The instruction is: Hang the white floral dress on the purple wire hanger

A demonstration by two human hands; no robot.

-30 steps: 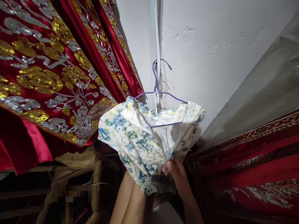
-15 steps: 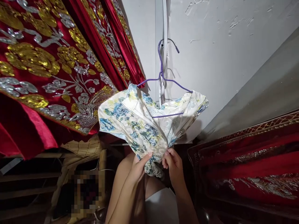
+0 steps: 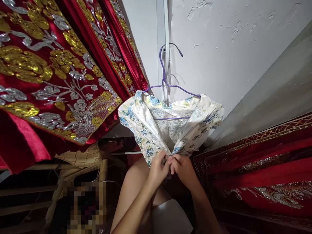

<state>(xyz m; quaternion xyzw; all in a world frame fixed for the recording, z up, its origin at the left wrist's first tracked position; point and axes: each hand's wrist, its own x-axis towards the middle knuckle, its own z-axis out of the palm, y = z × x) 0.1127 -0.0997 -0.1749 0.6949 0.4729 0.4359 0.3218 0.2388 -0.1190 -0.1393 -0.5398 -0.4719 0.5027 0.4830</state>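
Purple-coated wire formed the hanger (image 3: 163, 70), its hook set at a white upright strip (image 3: 167, 26) against the wall (image 3: 207, 74); from where I stood, the exact catch point could not be confirmed. Such placement apparently carried the weight of the floral blouse (image 3: 147, 133), leaving both hands available for its front. The blouse hung by its shoulders, the neckline open in a V and the hanger's lower bar visible inside. At the base of the V, the left hand (image 3: 158, 169) met the right hand (image 3: 184, 170); both sets of fingers were bent and closed in a pinch on the front edges. Whether a fastener lay between the fingertips could not be told. This paired grip presumably kept the edges aligned. Sequin-embroidered red cloth (image 3: 80, 120) hung to the left, above a bamboo frame (image 3: 102, 169).
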